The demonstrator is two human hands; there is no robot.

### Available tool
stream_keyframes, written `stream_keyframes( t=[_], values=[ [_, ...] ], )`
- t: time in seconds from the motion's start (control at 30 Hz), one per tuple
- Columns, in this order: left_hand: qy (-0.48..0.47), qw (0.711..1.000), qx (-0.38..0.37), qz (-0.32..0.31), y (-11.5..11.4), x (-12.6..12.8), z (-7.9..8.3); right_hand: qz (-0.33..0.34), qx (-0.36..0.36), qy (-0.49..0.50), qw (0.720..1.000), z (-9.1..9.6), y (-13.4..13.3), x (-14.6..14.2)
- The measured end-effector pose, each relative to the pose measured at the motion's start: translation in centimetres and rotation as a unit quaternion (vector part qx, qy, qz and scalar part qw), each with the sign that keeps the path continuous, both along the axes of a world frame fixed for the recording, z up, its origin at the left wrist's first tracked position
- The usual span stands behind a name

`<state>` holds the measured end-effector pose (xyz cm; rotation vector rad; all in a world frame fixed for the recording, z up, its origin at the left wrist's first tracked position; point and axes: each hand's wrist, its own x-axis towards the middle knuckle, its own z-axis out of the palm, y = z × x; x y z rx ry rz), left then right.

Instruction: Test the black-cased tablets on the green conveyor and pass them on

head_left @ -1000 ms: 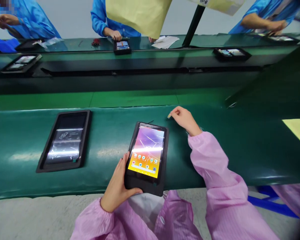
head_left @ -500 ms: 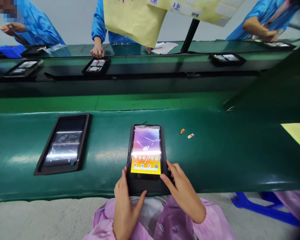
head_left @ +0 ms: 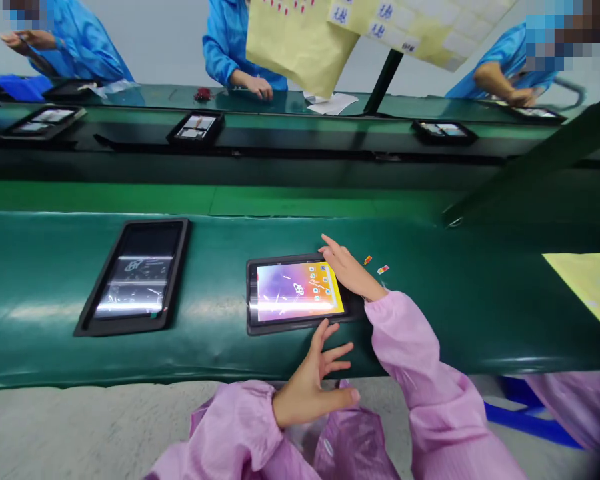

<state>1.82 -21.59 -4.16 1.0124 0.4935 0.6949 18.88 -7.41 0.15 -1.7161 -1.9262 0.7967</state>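
Note:
A tablet (head_left: pixel 290 293) with a lit home screen lies sideways in a black tray (head_left: pixel 355 310) on the green bench. My right hand (head_left: pixel 349 270) is at the tray's right end, its fingers stretched over the far right corner. Below the near edge of the tray, my left hand (head_left: pixel 317 377) has its fingers spread and holds nothing; a fingertip reaches close to that edge. Just right of my right hand lie two small coloured cards or stickers, an orange one (head_left: pixel 368 260) and a pink-and-yellow one (head_left: pixel 383 269).
A second tablet (head_left: pixel 135 280), its screen dark with a logo, lies in a black tray to the left. Beyond the bench, a dark conveyor carries opened devices (head_left: pixel 197 127). People in blue work behind it. Yellow paper (head_left: pixel 587 283) and a green post (head_left: pixel 530 160) are right.
The tablet and its tray have turned from upright to sideways, the screen's icons now at the right. My right hand has moved to the far corner; my left hand's fingers have spread.

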Motion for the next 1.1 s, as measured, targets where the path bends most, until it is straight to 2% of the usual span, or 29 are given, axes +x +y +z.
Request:
stream_keyframes(
  t=[0.13, 0.2, 0.27, 0.33, 0.43, 0.47, 0.5, 0.53, 0.77, 1.1],
  values=[
    [0.075, 0.996, 0.045, -0.031, 0.2, -2.6, 0.6, 0.039, 0.009, -0.035, 0.999, 1.4, 0.3, -1.4],
    [0.153, 0.985, 0.075, -0.015, -0.3, -4.9, 1.1, 0.063, 0.062, -0.086, 0.992, 1.4, -0.8, -2.6],
    [0.255, 0.959, 0.120, 0.032, -0.8, -7.1, 1.2, 0.097, 0.122, -0.150, 0.976, 0.9, -2.6, -4.5],
    [0.366, 0.899, 0.194, 0.141, -1.1, -8.7, 0.7, 0.115, 0.148, -0.188, 0.964, 0.2, -4.7, -7.0],
    [0.501, 0.736, 0.298, 0.344, -0.7, -9.8, -0.6, 0.078, 0.141, -0.209, 0.965, -0.9, -7.4, -10.4],
    [0.529, 0.690, 0.313, 0.382, -0.3, -9.9, -1.0, 0.064, 0.132, -0.212, 0.966, -1.2, -8.1, -11.1],
    [0.550, 0.659, 0.321, 0.401, 0.0, -9.8, -1.4, 0.052, 0.121, -0.214, 0.968, -1.4, -8.8, -11.7],
    [0.563, 0.642, 0.324, 0.406, 0.4, -9.7, -1.7, 0.044, 0.113, -0.214, 0.969, -1.5, -9.5, -12.0],
    [0.579, 0.624, 0.363, 0.378, 0.9, -9.3, -2.9, 0.029, 0.096, -0.206, 0.973, -1.6, -12.8, -11.9],
    [0.580, 0.619, 0.371, 0.378, 0.9, -9.2, -3.0, 0.048, 0.083, -0.189, 0.977, -1.0, -14.2, -11.3]
  ],
)
